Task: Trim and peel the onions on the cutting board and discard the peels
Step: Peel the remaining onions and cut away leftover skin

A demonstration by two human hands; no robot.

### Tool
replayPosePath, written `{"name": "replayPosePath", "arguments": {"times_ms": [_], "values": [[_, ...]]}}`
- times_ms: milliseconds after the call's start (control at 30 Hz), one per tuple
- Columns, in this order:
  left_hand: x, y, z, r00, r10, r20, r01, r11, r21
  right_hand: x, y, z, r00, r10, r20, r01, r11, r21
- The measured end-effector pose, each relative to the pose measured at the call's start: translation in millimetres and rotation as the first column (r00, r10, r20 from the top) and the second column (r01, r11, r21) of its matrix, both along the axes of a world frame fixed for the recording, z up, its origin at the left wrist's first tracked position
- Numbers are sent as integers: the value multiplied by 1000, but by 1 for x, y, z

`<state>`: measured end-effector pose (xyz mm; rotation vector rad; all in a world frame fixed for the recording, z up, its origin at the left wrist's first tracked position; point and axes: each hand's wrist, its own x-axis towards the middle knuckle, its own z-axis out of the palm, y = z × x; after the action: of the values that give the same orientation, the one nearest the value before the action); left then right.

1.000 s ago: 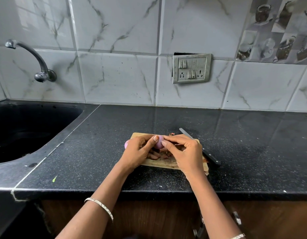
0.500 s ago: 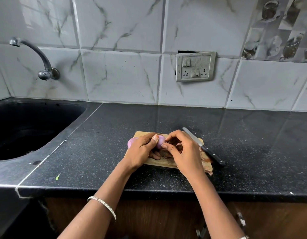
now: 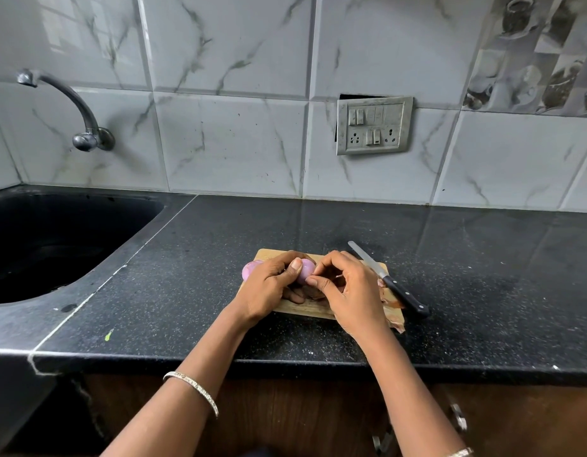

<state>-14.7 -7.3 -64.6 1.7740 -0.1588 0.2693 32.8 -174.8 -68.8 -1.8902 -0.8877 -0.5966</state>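
A small wooden cutting board [image 3: 305,310] lies on the black counter near its front edge. My left hand [image 3: 269,291] grips a pale purple onion [image 3: 306,270] just above the board, thumb on top. My right hand [image 3: 348,291] pinches at the onion's right side with thumb and forefinger. A second peeled purple onion [image 3: 249,269] rests on the board's left end, partly hidden behind my left hand. Brown peels [image 3: 392,306] lie on the board's right end. A black-handled knife [image 3: 389,281] rests across the board's right corner, blade pointing away from me.
A dark sink [image 3: 54,245] is set into the counter at the left, with a metal tap [image 3: 84,127] on the tiled wall above it. A switch and socket plate [image 3: 374,125] is on the wall behind. The counter's front edge [image 3: 285,366] runs below my wrists.
Both hands stay on the onion above the board, the fingers shifting slightly. The camera has moved a little, so the scene sits lower and further right in view.
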Motion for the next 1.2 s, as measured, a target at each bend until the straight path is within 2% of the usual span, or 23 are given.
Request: {"name": "replayPosePath", "arguments": {"times_ms": [467,767,1200], "values": [[-1,-3,1,998,67,10,-67,998,-2,-4,0,2,998,27,-57,-24,998,54],[3,-1,-3,995,99,28,-100,992,74,-4,0,4,999,29,34,-28,999,-17],[3,-2,-3,991,119,60,-127,980,153,-4,1,4,999,9,52,-7,999,-37]]}}
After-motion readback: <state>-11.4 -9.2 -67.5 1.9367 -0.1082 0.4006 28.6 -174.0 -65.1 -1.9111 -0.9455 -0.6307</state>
